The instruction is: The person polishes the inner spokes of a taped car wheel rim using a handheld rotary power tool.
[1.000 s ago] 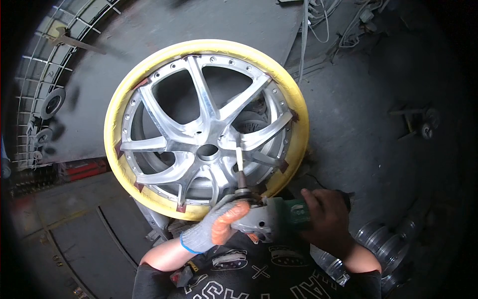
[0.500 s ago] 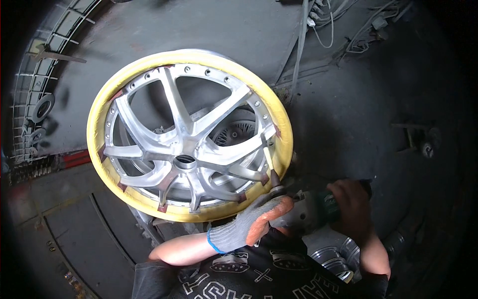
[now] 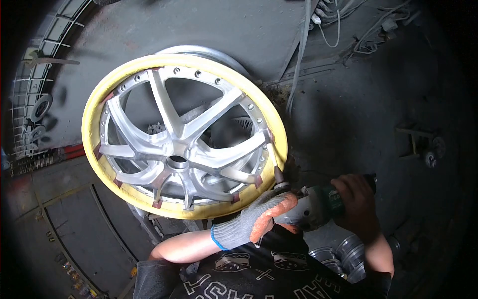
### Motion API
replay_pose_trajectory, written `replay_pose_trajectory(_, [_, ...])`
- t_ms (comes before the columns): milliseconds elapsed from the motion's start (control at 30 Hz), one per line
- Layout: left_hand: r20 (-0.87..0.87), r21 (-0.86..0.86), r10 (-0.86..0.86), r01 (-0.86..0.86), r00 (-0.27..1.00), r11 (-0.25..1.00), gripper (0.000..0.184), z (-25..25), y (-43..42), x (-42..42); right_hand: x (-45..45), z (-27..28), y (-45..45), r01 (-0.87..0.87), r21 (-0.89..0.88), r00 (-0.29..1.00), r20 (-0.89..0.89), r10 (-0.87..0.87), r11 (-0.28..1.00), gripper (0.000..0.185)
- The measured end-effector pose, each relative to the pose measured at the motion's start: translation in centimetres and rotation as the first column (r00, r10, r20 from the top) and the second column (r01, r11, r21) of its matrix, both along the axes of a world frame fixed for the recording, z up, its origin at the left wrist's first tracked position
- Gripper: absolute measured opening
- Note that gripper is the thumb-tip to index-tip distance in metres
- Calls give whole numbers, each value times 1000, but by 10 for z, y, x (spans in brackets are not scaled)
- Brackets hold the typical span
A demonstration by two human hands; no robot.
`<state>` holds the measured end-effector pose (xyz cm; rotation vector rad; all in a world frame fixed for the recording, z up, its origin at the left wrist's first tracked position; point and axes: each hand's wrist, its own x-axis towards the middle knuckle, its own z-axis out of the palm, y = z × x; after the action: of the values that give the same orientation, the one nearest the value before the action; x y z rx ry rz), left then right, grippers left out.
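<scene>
A silver alloy wheel (image 3: 172, 130) with yellow tape around its lip (image 3: 92, 164) stands tilted before me. My left hand (image 3: 254, 219), in a grey and orange work glove, is closed around the front of a green and grey power grinder (image 3: 306, 209). My bare right hand (image 3: 356, 202) is wrapped around the grinder's rear body. From its head a dark collar (image 3: 279, 175) and a slim, pale pointed bit (image 3: 273, 155) reach up to the end of a right-hand spoke. The tip lies at the spoke by the taped lip; exact contact is unclear.
Dark red tape patches (image 3: 157, 204) mark the spoke ends. More silver rims (image 3: 351, 249) lie below the grinder on the right. A wire rack (image 3: 32, 94) curves along the left. Cables (image 3: 328, 17) hang at the upper right, and a small wheeled stand (image 3: 423, 144) sits farther right.
The wheel sits slightly further left and is tilted a little differently, showing more of its rear barrel at the top. Both hands keep their hold on the grinder, its bit still at the same spoke.
</scene>
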<state>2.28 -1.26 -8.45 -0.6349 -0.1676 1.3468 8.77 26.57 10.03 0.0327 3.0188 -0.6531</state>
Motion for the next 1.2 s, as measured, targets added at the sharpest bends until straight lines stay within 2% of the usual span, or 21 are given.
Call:
replay_pose_trajectory(33, [139,329,137,-176,981,928,26,23,26,-12,1,-1,0,-1,0,1000,0,1,1000,57])
replay_pose_trajectory(100, [312,589,214,-365,926,721,13,6,20,2,4,-4,-2,-20,11,1000,-1,20,1000,57])
replay_pose_trajectory(133, [339,481,202,-354,919,802,29,-48,-13,39,5,-3,-4,-20,13,1000,-1,20,1000,57])
replay_pose_trajectory(200, [368,366,194,-333,909,869,54,-50,-20,45,7,-1,-8,-28,-5,999,26,28,1000,59])
replay_pose_trajectory(233, [621,504,-24,-376,783,778,54,3,6,14,8,-1,-11,-28,-3,999,26,28,1000,59])
replay_pose_trajectory(300, [762,596,-285,-458,582,660,55,23,39,-20,12,-2,-18,-25,-9,1000,16,25,1000,60])
replay_pose_trajectory(333, [575,796,-374,-393,728,460,41,12,54,-24,14,-2,-21,-24,-7,1000,16,24,1000,60])
replay_pose_trajectory(400, [351,933,-405,-277,844,230,32,2,49,-18,16,-2,-29,-24,-14,1000,17,25,1000,60])
replay_pose_trajectory(433, [497,856,-349,-383,794,348,41,1,32,-5,18,-4,-33,-23,-12,1000,16,23,1000,60])
replay_pose_trajectory(500, [626,754,-277,-475,729,454,54,4,14,2,21,-6,-41,-30,4,1000,-4,30,1000,66])
replay_pose_trajectory(533, [645,727,-251,-480,721,491,54,8,8,0,21,-5,-45,-29,5,1000,-6,29,1000,66])
replay_pose_trajectory(600, [662,700,-226,-482,715,527,54,17,0,-3,20,-1,-55,-34,-30,999,31,35,999,60])
replay_pose_trajectory(700, [677,710,-351,-449,647,542,53,7,-22,0,23,-4,-68,-44,-4,999,17,44,999,60])
replay_pose_trajectory(733, [466,702,-64,-325,882,634,44,-27,-49,15,22,-5,-73,-42,-3,999,16,42,999,60])
replay_pose_trajectory(800, [135,633,187,-230,973,740,38,-18,-80,12,21,-4,-83,-46,-13,999,14,46,999,58])
replay_pose_trajectory(833, [-188,162,43,-12,981,987,32,35,-87,0,21,-4,-88,-43,-13,999,13,43,999,58])
replay_pose_trajectory(867, [-306,-121,-75,39,949,992,30,43,-98,-4,21,-5,-93,-41,-17,999,10,41,999,57])
replay_pose_trajectory(900, [-380,-398,-245,82,892,914,29,50,-109,-8,22,-7,-98,-39,-21,999,6,39,999,56])
replay_pose_trajectory(933, [-472,-281,-232,104,851,954,30,23,-128,-3,22,-8,-103,-36,-21,999,4,36,999,56])
replay_pose_trajectory(1000, [-559,-163,-208,140,803,977,33,21,-138,-4,24,-11,-114,-36,-27,999,-5,36,999,55])
replay_pose_trajectory(1200, [-807,-214,-277,178,522,960,36,75,-138,-37,25,-18,-141,-20,-35,1000,-23,20,999,56])
